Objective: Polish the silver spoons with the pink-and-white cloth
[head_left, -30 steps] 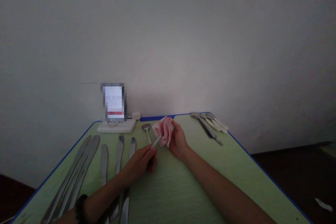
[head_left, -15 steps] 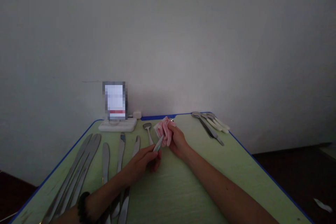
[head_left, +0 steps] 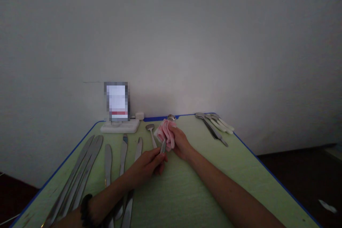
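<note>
My left hand (head_left: 149, 162) is closed on the handle of a metal spoon (head_left: 171, 117), whose shiny bowl shows past the far side of a pink cloth (head_left: 166, 131). My right hand (head_left: 180, 140) grips that folded cloth, which is wrapped around the middle of the spoon and hides it there. Just left of the cloth, another spoon (head_left: 150, 127) lies on the table, its handle partly behind my left hand. Table knives (head_left: 108, 156) lie beneath and beside my left forearm.
At the left edge of the green table (head_left: 192, 192) lie several long knives (head_left: 85, 164). A blurred phone (head_left: 118, 101) stands on a white base (head_left: 120, 126), near a white plug (head_left: 139, 116). Spoons (head_left: 211, 128) and white-handled cutlery (head_left: 220, 124) lie at the back right, before the wall (head_left: 187, 42).
The spoon's bowl now sticks out farther beyond the cloth. My left hand has moved slightly right, and the handle stands more upright in view.
</note>
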### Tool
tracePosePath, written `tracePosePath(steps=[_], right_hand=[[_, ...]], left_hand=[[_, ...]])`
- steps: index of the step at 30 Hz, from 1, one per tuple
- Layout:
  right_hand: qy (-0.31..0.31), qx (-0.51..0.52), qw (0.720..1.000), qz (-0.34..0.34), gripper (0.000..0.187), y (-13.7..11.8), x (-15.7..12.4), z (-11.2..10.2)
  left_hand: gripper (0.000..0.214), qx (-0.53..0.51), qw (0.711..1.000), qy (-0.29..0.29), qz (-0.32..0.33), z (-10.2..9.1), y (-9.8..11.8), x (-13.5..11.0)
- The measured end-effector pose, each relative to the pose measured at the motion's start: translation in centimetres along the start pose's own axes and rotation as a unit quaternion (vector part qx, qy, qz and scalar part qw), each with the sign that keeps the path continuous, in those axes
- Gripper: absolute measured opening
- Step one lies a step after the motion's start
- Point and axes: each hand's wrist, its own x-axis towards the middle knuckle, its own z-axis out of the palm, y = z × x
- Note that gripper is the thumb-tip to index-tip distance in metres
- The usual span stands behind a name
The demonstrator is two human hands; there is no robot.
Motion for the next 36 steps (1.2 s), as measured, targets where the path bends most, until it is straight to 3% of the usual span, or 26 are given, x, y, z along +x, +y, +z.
tracePosePath(steps=[4, 10, 16, 24, 36], right_hand=[[0.004, 0.016, 1.0, -0.003, 0.02, 0.1, 0.2, -0.1], [0.074, 0.084, 0.989, -0.094, 0.023, 0.6, 1.0, -0.6], [0.035, 0.063, 0.995, -0.063, 0.027, 0.1, 0.6, -0.2], [0.034, 0.024, 0.999, -0.035, 0.029, -0.3, 0.1, 0.2], [-0.007, 0.007, 1.0, -0.014, 0.026, -0.4, 0.3, -0.1]], left_hand=[[0.036, 0.03, 0.999, 0.011, -0.018, -0.2, 0.4, 0.0], [0.034, 0.076, 0.996, -0.04, -0.031, -0.6, 0.3, -0.4], [0.032, 0.101, 0.993, -0.048, -0.028, -0.2, 0.7, -0.7], [0.029, 0.088, 0.994, -0.061, -0.026, -0.1, 0.9, -0.6], [0.042, 0.086, 0.996, -0.012, -0.002, 0.2, 0.9, -0.4]])
